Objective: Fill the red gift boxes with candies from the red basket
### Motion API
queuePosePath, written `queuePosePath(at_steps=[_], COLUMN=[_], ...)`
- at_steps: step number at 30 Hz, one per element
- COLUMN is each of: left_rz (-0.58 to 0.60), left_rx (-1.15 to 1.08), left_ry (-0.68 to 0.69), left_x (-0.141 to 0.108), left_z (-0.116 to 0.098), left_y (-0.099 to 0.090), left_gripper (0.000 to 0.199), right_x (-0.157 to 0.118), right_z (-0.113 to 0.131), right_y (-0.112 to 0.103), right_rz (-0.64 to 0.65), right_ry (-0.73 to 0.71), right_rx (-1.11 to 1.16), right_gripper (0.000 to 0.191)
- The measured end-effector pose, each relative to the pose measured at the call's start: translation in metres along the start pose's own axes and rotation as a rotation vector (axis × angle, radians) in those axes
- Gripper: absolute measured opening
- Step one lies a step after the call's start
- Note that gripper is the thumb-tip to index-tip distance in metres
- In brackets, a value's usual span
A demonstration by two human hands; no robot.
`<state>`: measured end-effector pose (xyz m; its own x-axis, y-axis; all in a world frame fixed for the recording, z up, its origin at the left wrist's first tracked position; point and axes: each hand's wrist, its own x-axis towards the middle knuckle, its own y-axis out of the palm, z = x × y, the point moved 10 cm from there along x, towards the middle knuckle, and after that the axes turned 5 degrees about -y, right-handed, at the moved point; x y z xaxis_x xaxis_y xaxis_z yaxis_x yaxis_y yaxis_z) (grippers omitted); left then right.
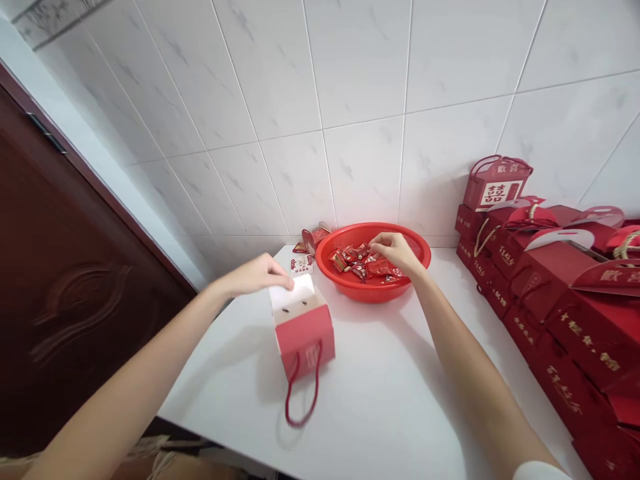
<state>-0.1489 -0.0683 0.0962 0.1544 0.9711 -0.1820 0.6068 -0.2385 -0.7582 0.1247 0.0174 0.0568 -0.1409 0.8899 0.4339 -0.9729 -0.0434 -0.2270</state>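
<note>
A red paper gift box (305, 333) stands with its top open on the white table, a dark red cord handle hanging down its near side. My left hand (265, 275) pinches the raised white inner flap at the box's far edge. Over the red plastic basket (370, 293), my right hand (397, 252) reaches in from the right, thumb and fingers closed together. Wrapped candies (377, 268), mostly red, lie in the basket just under those fingertips. Whether a candy is between the fingers is too small to tell.
Many red gift boxes (530, 287) are stacked along the table's right side, one finished box (497, 185) on top at the back. Small packets (315, 238) and a printed card (301, 263) lie left of the basket. A tiled wall (360, 167) bounds the back; a dark door (65, 280) stands left.
</note>
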Motion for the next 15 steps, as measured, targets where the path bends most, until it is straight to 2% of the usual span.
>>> queuePosePath(at_steps=[1,3,5,7,10,13,15], left_rz=[0.09,0.183,0.191,0.184,0.19,0.086,0.021], left_rx=[0.018,0.028,0.016,0.018,0.015,-0.013,-0.002], left_ry=[0.042,0.105,0.15,0.178,0.246,0.347,0.376], left_x=[-0.001,-0.001,-0.001,-0.002,-0.002,0.01,0.028], left_z=[-0.009,-0.024,-0.035,-0.043,-0.058,-0.077,-0.085], left_y=[0.022,0.057,0.08,0.093,0.097,0.076,0.064], left_gripper=[0.038,0.048,0.053,0.053,0.043,0.035,0.037], right_x=[0.001,0.002,0.001,-0.001,-0.002,-0.001,0.0], right_z=[-0.003,-0.01,-0.018,-0.026,-0.037,-0.044,-0.046], right_y=[-0.001,-0.007,-0.022,-0.041,-0.058,-0.058,-0.056], right_rz=[-0.005,-0.031,-0.095,-0.183,-0.255,-0.245,-0.228], right_ry=[0.006,0.019,0.038,0.067,0.13,0.185,0.211], right_rx=[0.002,-0.005,-0.014,-0.013,0.05,0.137,0.151], right_gripper=[0.007,0.006,0.005,0.007,0.008,0.008,0.008])
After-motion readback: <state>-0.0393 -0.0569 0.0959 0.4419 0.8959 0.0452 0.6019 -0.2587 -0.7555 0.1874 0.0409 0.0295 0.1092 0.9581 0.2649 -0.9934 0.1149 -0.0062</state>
